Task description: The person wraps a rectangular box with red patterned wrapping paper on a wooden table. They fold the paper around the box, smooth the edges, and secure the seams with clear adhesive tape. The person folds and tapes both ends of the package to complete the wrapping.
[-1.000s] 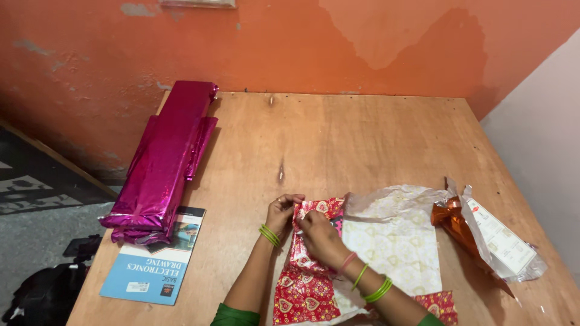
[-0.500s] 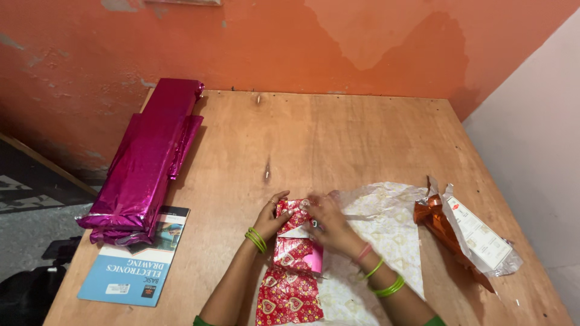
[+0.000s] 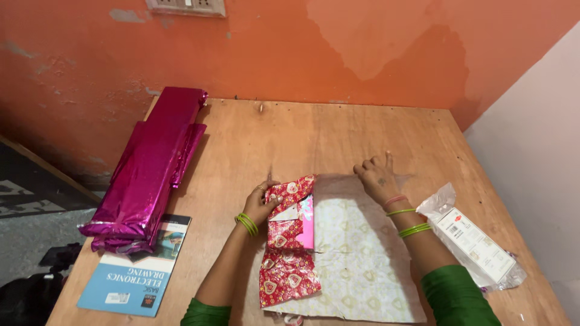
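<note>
Red wrapping paper edge pinched by left hand; right hand flat, open on sheet's far edge; bare tabletop beyond.

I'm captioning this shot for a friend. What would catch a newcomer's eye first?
Probably the shiny magenta wrapping-paper stack lying at the table's left edge, over a blue book. At centre, the left hand holds red heart-patterned paper around a pink box, while the right hand presses flat the paper's pale underside.
</note>
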